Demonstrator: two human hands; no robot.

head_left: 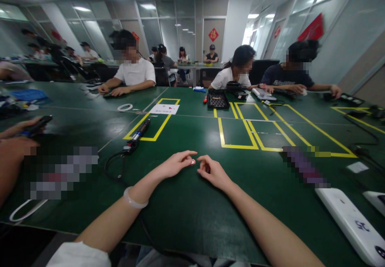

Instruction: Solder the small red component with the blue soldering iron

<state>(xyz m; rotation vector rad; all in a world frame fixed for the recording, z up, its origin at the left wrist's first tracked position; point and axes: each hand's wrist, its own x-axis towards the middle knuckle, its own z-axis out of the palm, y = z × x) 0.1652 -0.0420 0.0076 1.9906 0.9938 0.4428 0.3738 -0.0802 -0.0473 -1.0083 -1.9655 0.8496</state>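
My left hand (pixel 179 164) is held just above the green table, its index finger stretched out and thumb apart. A small shiny spot (pixel 193 162) shows at the thumb tip; I cannot make out whether it is a nail or a tiny part. Facing it, my right hand (pixel 213 171) has loosely bent fingers, with a gap between index finger and thumb. The fingertips of both hands are close but apart. Left of them lies what looks like an electric screwdriver (pixel 136 135) with a black cable (pixel 106 166).
Yellow tape outlines (pixel 239 146) mark the green table (pixel 192 215). A black tray (pixel 217 100) holds small parts. A white power strip (pixel 350 223) lies at right, a paper sheet (pixel 165 109) ahead. Co-workers sit opposite; another person's hand (pixel 22 130) is at left.
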